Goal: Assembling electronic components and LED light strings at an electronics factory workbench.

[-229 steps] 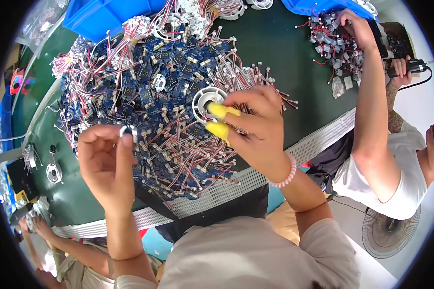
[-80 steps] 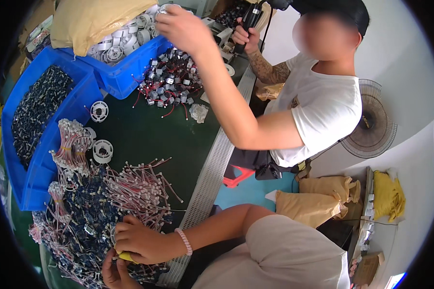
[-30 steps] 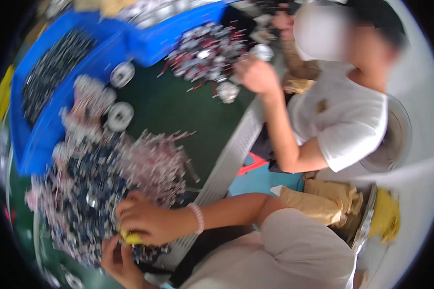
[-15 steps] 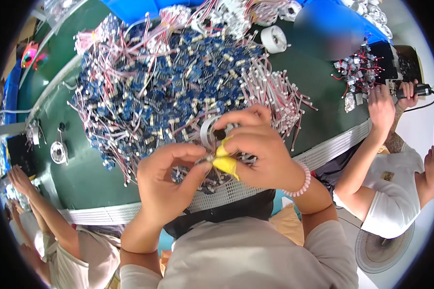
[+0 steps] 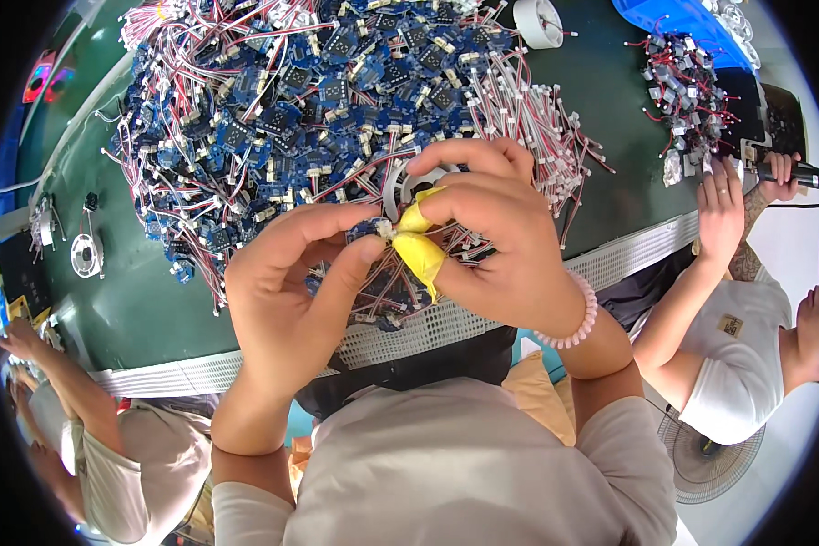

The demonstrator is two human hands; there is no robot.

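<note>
Between the thumb and forefinger of my left hand point(image 5: 287, 282) is a small blue circuit board point(image 5: 362, 230). A white connector point(image 5: 386, 229) sits at its right edge. My right hand point(image 5: 510, 232) pinches at this connector, with yellow covers point(image 5: 420, 257) on its thumb and forefinger. Its fingertips meet those of my left hand, so the exact grip is partly hidden. Behind the right fingers stands a white ring-shaped housing point(image 5: 397, 189). Under and beyond both hands spreads a heap of blue circuit boards point(image 5: 337, 100) with wires.
White-plugged cables point(image 5: 537, 136) lie right of the heap. A white round housing point(image 5: 539, 24) stands at the far side. Farther right are small parts with red wires point(image 5: 687, 91) and a blue bin point(image 5: 678, 23). Co-workers' hands point(image 5: 721, 205) work at both sides. A perforated strip point(image 5: 409, 332) edges the table.
The whole view has shifted, so the heap sits higher in it. My hands stay pressed together at the connector, and the blue board shows more clearly between my left fingers.
</note>
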